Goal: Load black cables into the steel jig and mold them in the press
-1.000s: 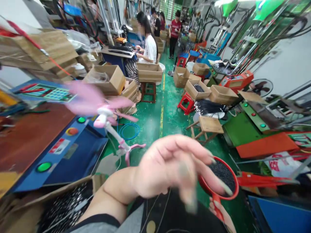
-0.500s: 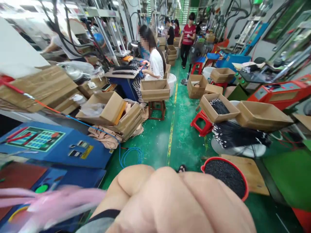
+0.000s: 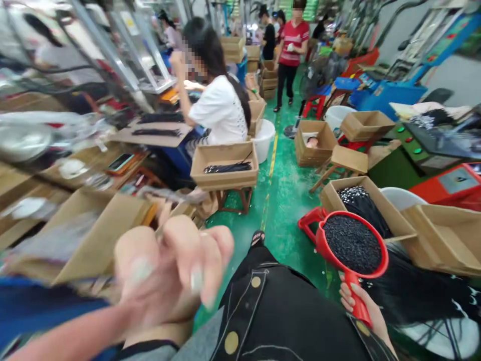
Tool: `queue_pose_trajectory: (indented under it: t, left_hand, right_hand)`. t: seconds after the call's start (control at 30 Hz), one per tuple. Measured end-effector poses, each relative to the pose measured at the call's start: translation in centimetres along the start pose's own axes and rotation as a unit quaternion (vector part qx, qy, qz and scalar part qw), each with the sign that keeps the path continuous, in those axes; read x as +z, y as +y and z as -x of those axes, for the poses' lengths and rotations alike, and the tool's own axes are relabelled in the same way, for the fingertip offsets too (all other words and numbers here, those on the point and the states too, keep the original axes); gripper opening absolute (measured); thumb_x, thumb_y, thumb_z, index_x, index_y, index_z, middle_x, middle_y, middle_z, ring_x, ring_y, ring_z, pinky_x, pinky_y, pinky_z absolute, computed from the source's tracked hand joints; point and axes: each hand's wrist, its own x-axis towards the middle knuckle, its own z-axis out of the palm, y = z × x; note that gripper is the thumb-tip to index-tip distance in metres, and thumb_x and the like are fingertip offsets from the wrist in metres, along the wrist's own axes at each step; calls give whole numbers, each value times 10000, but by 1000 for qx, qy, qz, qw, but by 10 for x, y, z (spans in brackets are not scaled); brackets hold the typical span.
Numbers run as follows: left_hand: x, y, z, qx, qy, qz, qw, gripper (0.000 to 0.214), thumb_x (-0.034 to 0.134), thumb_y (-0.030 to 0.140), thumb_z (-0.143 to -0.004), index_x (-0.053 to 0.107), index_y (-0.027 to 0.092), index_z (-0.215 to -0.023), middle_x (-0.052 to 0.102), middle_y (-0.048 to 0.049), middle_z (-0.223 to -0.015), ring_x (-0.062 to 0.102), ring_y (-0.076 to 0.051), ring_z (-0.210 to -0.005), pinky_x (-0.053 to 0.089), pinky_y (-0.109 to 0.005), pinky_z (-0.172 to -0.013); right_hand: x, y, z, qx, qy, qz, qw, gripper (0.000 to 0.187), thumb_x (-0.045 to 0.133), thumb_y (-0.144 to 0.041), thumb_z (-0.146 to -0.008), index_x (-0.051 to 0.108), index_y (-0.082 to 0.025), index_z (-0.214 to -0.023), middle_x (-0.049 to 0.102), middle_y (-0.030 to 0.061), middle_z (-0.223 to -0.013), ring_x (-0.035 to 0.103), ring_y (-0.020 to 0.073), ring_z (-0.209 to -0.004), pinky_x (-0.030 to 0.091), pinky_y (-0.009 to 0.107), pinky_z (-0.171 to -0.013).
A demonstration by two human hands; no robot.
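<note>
My right hand [image 3: 355,296] grips the handle of a red plastic scoop [image 3: 353,277], which is filled with small black pellets [image 3: 352,241]. The scoop is held about level at the right, above the floor and beside the boxes. Close to the camera at lower left, my left hand [image 3: 173,265] is raised, blurred, with its fingers curled inward. A blurred pinkish strip [image 3: 82,328] runs from the lower left up to this hand. Whether the fingers hold it I cannot make out.
A box of black cables [image 3: 326,190] and bundled black cables [image 3: 406,293] are at right. A co-worker in white [image 3: 221,108] sits at a bench, left. Another in red [image 3: 291,45] stands in the aisle. A box on a stool [image 3: 225,181] borders the green floor [image 3: 280,210].
The scoop, before low at the right behind my arm, is now in full view in my right hand. The large arm across the front has gone. My view has moved forward along the aisle.
</note>
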Motion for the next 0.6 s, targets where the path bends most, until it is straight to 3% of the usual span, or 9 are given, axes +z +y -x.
queue_pose_trajectory:
  t: [0.07, 0.1, 0.2, 0.27, 0.33, 0.47, 0.53, 0.6]
  left_hand:
    - [-22, -58, -110, 72, 13, 76, 994, 564, 523, 809, -763, 664, 312, -990, 575, 47, -699, 422, -51, -387, 379, -262, -451]
    - [-30, -88, -160, 44, 23, 90, 995, 526, 554, 743, -800, 661, 270, -1004, 592, 38, -732, 399, -37, -381, 377, -253, -457]
    - [-36, -177, -276, -171, 8, 22, 985, 451, 560, 608, -876, 626, 200, -1058, 606, 22, -749, 290, -12, -372, 293, -210, -434]
    - [-25, -232, -330, -277, -75, -73, 955, 460, 557, 579, -884, 609, 173, -1095, 616, 5, -757, 315, -31, -406, 252, -197, -426]
    - [-6, -284, -375, -323, -185, -172, 912, 496, 555, 581, -879, 615, 145, -1107, 634, -24, -790, 446, -80, -514, 332, -206, -484]
    - [38, -381, -474, -281, -365, -296, 837, 526, 519, 585, -891, 615, 170, -1201, 665, -38, -910, 531, -132, -627, 439, -262, -642]
    - [52, -432, -526, -257, -408, -347, 804, 518, 485, 565, -916, 586, 198, -1267, 677, -41, -992, 590, -157, -712, 465, -281, -737]
    - [59, -483, -576, -263, -422, -430, 753, 486, 475, 485, -943, 554, 188, -1320, 685, -66, -1054, 640, -205, -911, 459, -306, -880]
  right_hand:
    - [40, -32, -48, -10, 13, -44, 999, 384, 867, -291, -617, 689, -146, -926, 472, -39, -631, 388, 45, -467, 395, 152, -395]
    - [59, -48, -68, -12, 24, -68, 997, 384, 873, -294, -606, 688, -144, -907, 464, -45, -618, 373, 40, -456, 378, 145, -386]
    - [104, -97, -115, -23, 63, -121, 990, 394, 879, -305, -589, 684, -143, -891, 455, -56, -592, 357, 39, -433, 354, 141, -370]
    - [120, -128, -144, -38, 92, -135, 986, 410, 883, -308, -584, 683, -137, -900, 474, -50, -591, 376, 45, -433, 362, 146, -372]
    - [127, -157, -177, -54, 121, -139, 981, 419, 887, -298, -581, 680, -129, -904, 497, -40, -597, 399, 51, -441, 380, 153, -380]
    - [120, -220, -270, -87, 158, -154, 971, 410, 878, -274, -591, 664, -124, -907, 517, -33, -611, 431, 59, -466, 393, 153, -385]
    - [114, -256, -327, -101, 160, -168, 967, 403, 870, -267, -601, 652, -134, -913, 522, -37, -616, 444, 61, -476, 410, 153, -394]
    - [111, -298, -384, -114, 154, -182, 964, 390, 863, -251, -617, 637, -150, -918, 536, -37, -631, 464, 64, -491, 434, 154, -414]
